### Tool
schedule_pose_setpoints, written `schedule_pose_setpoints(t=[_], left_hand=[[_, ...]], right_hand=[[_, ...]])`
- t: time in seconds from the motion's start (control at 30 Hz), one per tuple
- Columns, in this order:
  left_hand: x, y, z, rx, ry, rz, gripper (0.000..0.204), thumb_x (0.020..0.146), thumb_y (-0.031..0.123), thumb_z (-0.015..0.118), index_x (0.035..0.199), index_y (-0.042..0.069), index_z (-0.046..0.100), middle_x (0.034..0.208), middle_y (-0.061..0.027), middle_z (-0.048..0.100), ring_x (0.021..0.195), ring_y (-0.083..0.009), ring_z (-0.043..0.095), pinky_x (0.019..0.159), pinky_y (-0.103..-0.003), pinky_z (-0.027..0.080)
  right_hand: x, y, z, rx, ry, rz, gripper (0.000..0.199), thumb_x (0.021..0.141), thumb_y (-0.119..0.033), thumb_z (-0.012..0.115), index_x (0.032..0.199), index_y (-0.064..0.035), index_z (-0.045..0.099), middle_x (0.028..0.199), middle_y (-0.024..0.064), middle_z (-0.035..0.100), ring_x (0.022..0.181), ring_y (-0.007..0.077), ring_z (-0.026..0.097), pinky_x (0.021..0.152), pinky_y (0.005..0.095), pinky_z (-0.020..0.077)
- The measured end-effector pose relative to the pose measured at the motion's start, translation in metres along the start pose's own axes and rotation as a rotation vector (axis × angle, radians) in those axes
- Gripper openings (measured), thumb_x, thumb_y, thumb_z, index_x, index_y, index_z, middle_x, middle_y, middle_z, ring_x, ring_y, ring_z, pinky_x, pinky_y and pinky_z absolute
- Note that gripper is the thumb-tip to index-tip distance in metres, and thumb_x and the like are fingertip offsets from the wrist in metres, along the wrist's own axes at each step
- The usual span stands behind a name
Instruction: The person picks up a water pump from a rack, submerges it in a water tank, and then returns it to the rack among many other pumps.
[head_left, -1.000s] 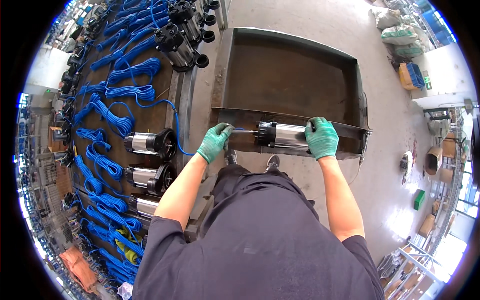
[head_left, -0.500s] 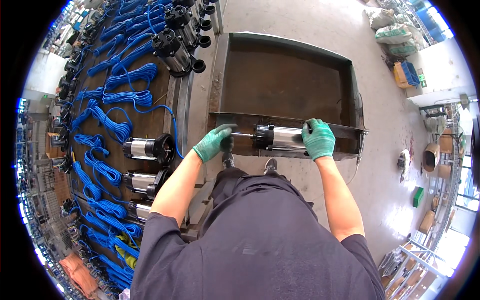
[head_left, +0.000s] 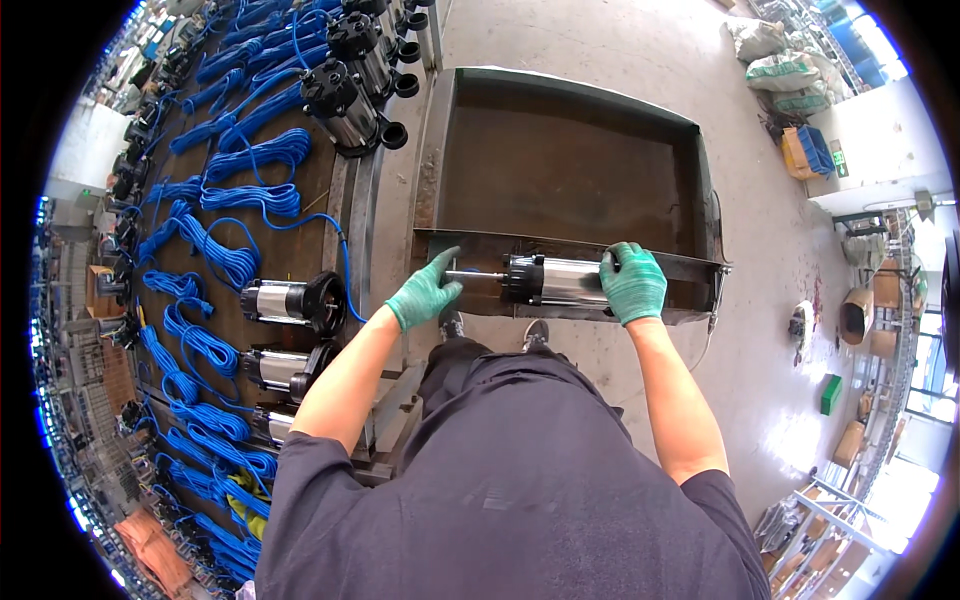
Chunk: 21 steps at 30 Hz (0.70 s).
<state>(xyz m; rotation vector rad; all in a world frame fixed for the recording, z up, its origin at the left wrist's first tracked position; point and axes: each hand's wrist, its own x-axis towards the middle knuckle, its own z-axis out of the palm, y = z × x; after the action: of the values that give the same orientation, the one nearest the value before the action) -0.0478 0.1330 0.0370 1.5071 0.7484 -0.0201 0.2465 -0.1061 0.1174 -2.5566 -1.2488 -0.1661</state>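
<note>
Hands in green gloves work a silver pump motor (head_left: 555, 280) lying across the near rim of the rusty metal tray (head_left: 570, 160). Right hand (head_left: 633, 283) is clamped over the motor's far end; left hand (head_left: 425, 293) sits half open, fingers at the thin shaft tip (grip unclear). Left of that hand, more pumps (head_left: 290, 300) and blue cable coils (head_left: 215, 255) crowd the surface.
</note>
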Motion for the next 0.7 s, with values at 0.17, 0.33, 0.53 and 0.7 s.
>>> schedule_pose_setpoints(t=[0.17,0.33,0.53,0.7], left_hand=[[-0.008,0.028,0.015,-0.178,-0.018,0.068,0.044,0.101,0.021,0.074,0.143,0.012,0.065,0.091,0.0019,0.067,0.07,-0.0104,0.058,0.066,-0.028,0.053],[-0.007,0.014,-0.006,-0.595,-0.232,-0.132,0.051,0.102,0.019,0.073,0.15,0.008,0.058,0.112,-0.001,0.07,0.099,-0.014,0.067,0.092,-0.031,0.056],[-0.002,0.0,-0.005,0.117,-0.069,0.017,0.054,0.097,0.02,0.073,0.149,0.01,0.058,0.106,-0.0088,0.073,0.092,-0.0202,0.069,0.084,-0.034,0.057],[0.0,0.011,0.001,-0.221,-0.098,-0.137,0.059,0.097,0.027,0.075,0.148,0.005,0.058,0.101,-0.0047,0.073,0.084,-0.0179,0.067,0.078,-0.032,0.056]], right_hand=[[-0.002,0.004,0.001,-0.01,0.002,0.017,0.014,0.093,-0.025,0.071,0.092,-0.0111,0.073,0.095,0.0099,0.072,0.09,0.0323,0.07,0.083,0.0443,0.0576],[-0.001,0.004,0.001,0.004,-0.008,0.012,0.014,0.092,-0.025,0.071,0.092,-0.0109,0.073,0.095,0.0099,0.072,0.09,0.0326,0.07,0.083,0.0446,0.0574],[0.001,0.0,0.002,0.015,0.007,-0.003,0.014,0.092,-0.024,0.071,0.092,-0.0105,0.073,0.094,0.011,0.072,0.09,0.0331,0.069,0.082,0.0452,0.0571],[-0.001,0.002,0.0,0.013,0.023,-0.009,0.014,0.091,-0.024,0.071,0.092,-0.0103,0.073,0.093,0.0114,0.072,0.09,0.0334,0.069,0.082,0.0456,0.0571]])
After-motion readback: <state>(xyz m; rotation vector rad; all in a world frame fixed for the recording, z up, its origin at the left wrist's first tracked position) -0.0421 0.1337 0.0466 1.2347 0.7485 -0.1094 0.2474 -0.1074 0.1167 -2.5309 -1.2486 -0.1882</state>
